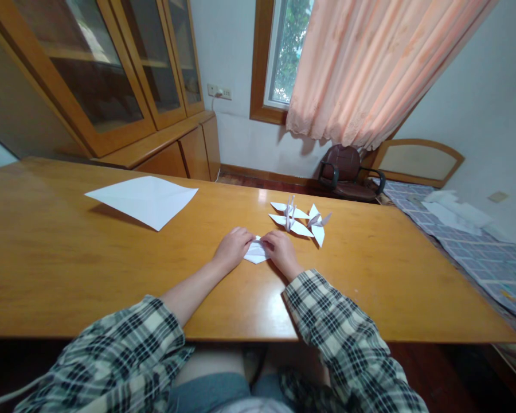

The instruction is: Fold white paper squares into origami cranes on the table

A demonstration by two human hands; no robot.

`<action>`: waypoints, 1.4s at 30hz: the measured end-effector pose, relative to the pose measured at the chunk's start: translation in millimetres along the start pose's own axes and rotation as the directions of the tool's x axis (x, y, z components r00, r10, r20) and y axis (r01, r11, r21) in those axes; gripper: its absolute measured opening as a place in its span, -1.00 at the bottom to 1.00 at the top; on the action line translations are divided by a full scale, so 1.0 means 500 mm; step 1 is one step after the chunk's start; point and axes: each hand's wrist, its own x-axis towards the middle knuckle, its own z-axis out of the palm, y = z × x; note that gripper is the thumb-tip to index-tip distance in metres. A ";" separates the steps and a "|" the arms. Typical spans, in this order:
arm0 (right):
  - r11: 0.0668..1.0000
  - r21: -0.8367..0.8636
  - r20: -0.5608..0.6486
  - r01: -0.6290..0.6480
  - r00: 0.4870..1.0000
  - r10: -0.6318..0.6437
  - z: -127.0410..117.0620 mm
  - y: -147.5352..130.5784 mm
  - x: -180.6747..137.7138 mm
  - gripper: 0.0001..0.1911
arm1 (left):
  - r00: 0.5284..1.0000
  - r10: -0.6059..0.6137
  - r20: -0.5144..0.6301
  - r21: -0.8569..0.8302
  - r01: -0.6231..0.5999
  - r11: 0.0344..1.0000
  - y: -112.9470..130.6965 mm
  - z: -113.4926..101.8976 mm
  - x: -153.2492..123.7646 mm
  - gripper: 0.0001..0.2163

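Observation:
A small folded piece of white paper (257, 253) lies on the wooden table near its middle. My left hand (235, 246) grips its left side, fingers closed at the upper edge. On the other side my right hand (280, 250) pinches the paper's upper right edge, so both hands meet close together over it. The hands cover the outer parts of the folds. Just beyond my right hand stand several white paper cranes (290, 218) with spread wings, one of them (317, 223) set a little to the right.
A flat white sheet of paper (148, 201) rests at the table's far left, one edge slightly raised. The wooden table (370, 275) has its near edge at my lap. Beyond it are a glass-door cabinet (155, 115), an armchair (344, 172) and a bed (464, 229).

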 end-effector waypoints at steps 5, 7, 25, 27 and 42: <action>0.997 -0.053 0.046 0.047 0.998 -0.045 -0.001 0.001 -0.010 -0.82 | 0.999 0.026 0.028 0.040 -0.027 0.999 0.002 -0.002 -0.005 -0.83; 0.997 -0.050 0.063 0.065 0.996 -0.061 0.003 0.005 -0.013 -0.81 | 0.997 0.053 0.051 0.065 -0.056 0.996 0.003 -0.004 -0.007 -0.83; 0.983 -0.154 0.163 0.103 0.984 -0.077 -0.029 -0.027 -0.024 -0.74 | 0.975 0.204 0.088 0.116 -0.214 0.970 0.004 -0.008 -0.016 -0.77; 0.983 -0.151 0.160 0.109 0.983 -0.084 -0.029 -0.027 -0.025 -0.71 | 0.971 0.222 0.091 0.172 -0.235 0.957 0.006 -0.010 -0.018 -0.77; 0.966 -0.250 0.076 0.065 0.996 -0.047 -0.027 -0.042 -0.022 -0.72 | 0.983 0.111 0.143 0.247 -0.144 0.958 0.031 -0.013 -0.033 -0.76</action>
